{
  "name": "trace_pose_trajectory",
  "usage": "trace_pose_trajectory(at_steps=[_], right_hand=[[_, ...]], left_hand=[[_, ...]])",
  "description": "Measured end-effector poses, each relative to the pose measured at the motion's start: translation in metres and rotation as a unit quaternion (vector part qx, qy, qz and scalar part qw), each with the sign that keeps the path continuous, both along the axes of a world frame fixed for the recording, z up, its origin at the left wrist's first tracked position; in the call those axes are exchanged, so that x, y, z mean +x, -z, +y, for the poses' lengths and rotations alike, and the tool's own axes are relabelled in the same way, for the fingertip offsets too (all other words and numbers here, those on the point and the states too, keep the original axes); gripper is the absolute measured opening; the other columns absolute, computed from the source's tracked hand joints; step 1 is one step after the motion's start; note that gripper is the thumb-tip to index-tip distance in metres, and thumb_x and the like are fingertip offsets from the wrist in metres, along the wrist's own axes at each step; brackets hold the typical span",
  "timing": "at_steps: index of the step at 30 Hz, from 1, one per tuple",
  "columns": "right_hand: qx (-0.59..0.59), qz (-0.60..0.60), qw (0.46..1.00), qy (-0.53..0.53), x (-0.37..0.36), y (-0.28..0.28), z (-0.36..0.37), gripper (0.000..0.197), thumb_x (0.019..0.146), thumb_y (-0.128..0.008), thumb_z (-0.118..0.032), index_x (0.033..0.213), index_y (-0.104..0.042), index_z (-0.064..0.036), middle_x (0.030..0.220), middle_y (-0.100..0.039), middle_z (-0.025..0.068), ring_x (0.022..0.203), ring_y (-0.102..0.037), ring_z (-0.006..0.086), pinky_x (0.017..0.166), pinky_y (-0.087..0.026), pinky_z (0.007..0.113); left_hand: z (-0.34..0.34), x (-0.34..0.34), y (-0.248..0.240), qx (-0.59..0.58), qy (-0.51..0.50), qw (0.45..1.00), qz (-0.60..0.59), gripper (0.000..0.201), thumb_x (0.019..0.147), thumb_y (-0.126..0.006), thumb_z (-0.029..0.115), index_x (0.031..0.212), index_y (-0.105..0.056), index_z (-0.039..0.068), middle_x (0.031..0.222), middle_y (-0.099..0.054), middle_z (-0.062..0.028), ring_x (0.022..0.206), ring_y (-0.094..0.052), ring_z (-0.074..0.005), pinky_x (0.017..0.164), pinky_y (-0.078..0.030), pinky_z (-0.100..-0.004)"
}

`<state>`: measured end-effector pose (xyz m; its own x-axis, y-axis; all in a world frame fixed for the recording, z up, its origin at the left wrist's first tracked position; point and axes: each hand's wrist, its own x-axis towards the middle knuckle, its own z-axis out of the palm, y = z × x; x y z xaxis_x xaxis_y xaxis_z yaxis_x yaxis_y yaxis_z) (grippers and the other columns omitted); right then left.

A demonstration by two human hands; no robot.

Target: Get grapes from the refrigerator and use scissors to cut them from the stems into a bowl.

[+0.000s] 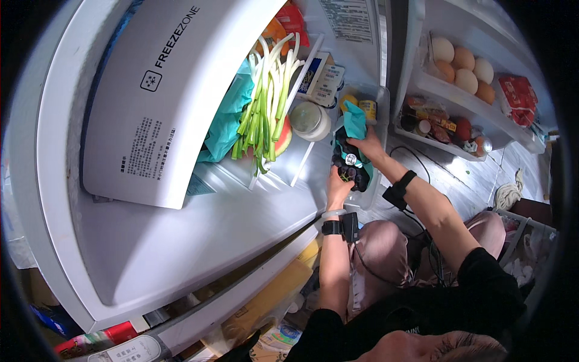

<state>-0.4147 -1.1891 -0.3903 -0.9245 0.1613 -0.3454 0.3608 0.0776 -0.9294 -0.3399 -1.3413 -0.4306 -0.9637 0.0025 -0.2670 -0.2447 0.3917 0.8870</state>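
A clear plastic bin [381,99] sits at the right side of the open fridge. Lying in it is a lumpy bundle of dark, glossy, rounded things [345,171], with a teal plastic bag [354,120] bunched at its top. I cannot make out what the dark things are. My left hand [339,188] grips the bundle's near end, fingers partly hidden. Around its upper right side close the fingers of my right hand [369,149], by the teal bag. A yellow container [368,111] stands behind it in the bin.
Left of the bin stand a lidded glass jar [310,121], a bunch of scallions [265,108] and a teal bag [226,123]. A white freezer flap [151,108] rises at left. Door shelves hold eggs [464,59] and packets. Below lies an open drawer [259,271].
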Motion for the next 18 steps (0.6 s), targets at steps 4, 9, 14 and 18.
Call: trace_pose_trajectory(at_steps=[4, 9, 14, 18], right_hand=[[0.012, -0.024, 1.000, 0.008, 0.002, -0.002, 0.003, 0.085, 0.061, -0.075, -0.029, 0.127, -0.031, 0.0015, 0.116, -0.052, 0.0211, 0.109, -0.051, 0.0307, 0.091, -0.040, 0.035], [0.037, 0.057, 0.998, 0.009, 0.016, -0.011, 0.012, 0.082, 0.059, -0.076, -0.028, 0.125, -0.036, 0.0006, 0.115, -0.053, 0.0204, 0.107, -0.052, 0.0295, 0.090, -0.040, 0.034], [0.026, 0.065, 0.996, -0.045, 0.018, -0.014, 0.016, 0.082, 0.059, -0.076, -0.027, 0.125, -0.036, 0.0012, 0.114, -0.053, 0.0193, 0.107, -0.052, 0.0293, 0.091, -0.040, 0.034], [0.027, 0.056, 0.998, -0.018, 0.017, -0.006, 0.009, 0.081, 0.060, -0.075, -0.024, 0.125, -0.035, 0.0025, 0.114, -0.052, 0.0171, 0.107, -0.051, 0.0267, 0.092, -0.039, 0.033]], left_hand=[[0.013, 0.005, -0.011, -0.006, -0.027, 0.999, 0.041, 0.052, 0.059, -0.064, -0.004, 0.109, -0.048, 0.000, 0.099, -0.059, -0.0121, 0.092, -0.057, -0.0217, 0.082, -0.044, -0.0318], [0.022, 0.014, -0.031, -0.056, -0.059, 0.992, 0.093, 0.055, 0.062, -0.064, -0.003, 0.114, -0.046, 0.001, 0.105, -0.057, -0.0140, 0.094, -0.057, -0.0235, 0.084, -0.044, -0.0331], [0.024, 0.014, -0.026, -0.014, -0.062, 0.995, 0.078, 0.058, 0.065, -0.062, -0.007, 0.119, -0.043, 0.000, 0.106, -0.057, -0.0157, 0.096, -0.057, -0.0249, 0.085, -0.044, -0.0319], [0.027, 0.015, -0.021, -0.082, -0.064, 0.989, 0.105, 0.062, 0.064, -0.062, -0.007, 0.122, -0.042, 0.001, 0.106, -0.057, -0.0165, 0.096, -0.057, -0.0255, 0.084, -0.045, -0.0327]])
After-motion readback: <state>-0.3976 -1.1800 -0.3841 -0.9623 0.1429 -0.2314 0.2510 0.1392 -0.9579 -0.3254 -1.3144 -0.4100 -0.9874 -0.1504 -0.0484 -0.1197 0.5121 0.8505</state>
